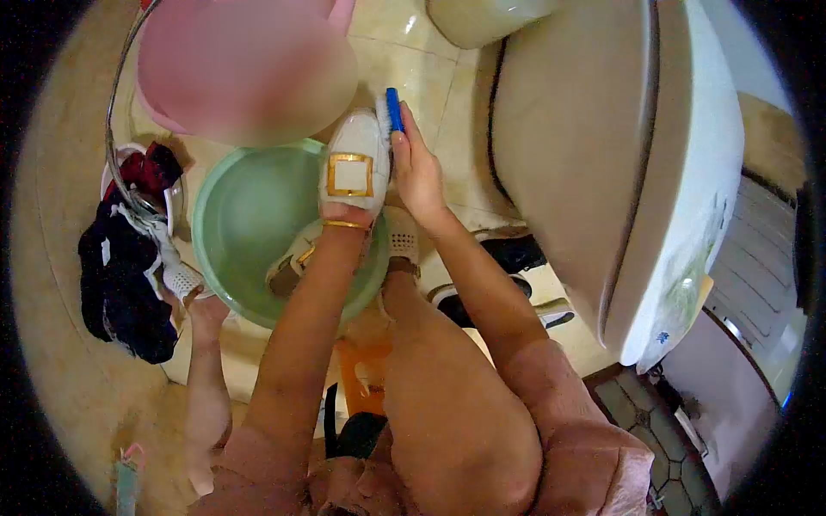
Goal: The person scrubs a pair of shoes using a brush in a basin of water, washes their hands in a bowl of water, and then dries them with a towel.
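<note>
My left hand (348,213) is pushed into a white shoe (354,138) with a square gold buckle on top, holding it up over the far right rim of a green basin (206,215); the fingers are hidden inside. In my right hand (419,176) is a small blue scrubbing brush (394,109), its white bristles against the shoe's right side near the toe. A second pale shoe (286,268) with gold trim lies in the basin, partly covered by my left forearm.
A pink basin (155,95) stands beyond the green one. Dark clothes (125,284) and a metal hose (110,112) are on the left. Dark shoes (512,253) lie on the right, beside a large pale fixture (576,155). My feet in white perforated shoes (402,236) flank the green basin.
</note>
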A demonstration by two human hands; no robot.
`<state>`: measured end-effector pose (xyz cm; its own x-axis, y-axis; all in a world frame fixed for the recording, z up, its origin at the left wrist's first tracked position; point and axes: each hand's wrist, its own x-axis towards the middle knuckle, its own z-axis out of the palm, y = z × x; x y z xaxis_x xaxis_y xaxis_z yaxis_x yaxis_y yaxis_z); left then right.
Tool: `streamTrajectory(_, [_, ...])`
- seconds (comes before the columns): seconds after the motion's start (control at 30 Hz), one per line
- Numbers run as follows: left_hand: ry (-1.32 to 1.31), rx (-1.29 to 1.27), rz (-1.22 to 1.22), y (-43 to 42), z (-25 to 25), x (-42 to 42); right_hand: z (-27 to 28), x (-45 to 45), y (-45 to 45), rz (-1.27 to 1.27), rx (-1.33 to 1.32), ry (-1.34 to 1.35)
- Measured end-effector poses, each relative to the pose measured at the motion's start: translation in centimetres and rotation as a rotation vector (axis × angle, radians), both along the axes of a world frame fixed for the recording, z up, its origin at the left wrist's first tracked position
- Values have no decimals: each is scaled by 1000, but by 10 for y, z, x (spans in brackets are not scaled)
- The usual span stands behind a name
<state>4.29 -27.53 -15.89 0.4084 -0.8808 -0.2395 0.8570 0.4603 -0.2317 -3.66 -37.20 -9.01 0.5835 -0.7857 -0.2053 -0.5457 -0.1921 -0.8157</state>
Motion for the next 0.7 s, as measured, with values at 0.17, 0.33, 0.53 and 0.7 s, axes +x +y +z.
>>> streamTrajectory(0.17, [870, -182, 60, 22, -17, 1, 11, -49, 46, 39, 277, -107])
streamTrajectory(0.33, [504, -112, 24, 9, -1, -2, -14, -25, 35, -68, 108, -268])
streamTrajectory(0.53, [23, 168, -17, -3, 10, 5, 10, -11, 5, -76, 285, -36])
streamTrajectory(0.7, [141, 271, 32, 9, 1, -2, -6, -63, 65, 34, 230, 36])
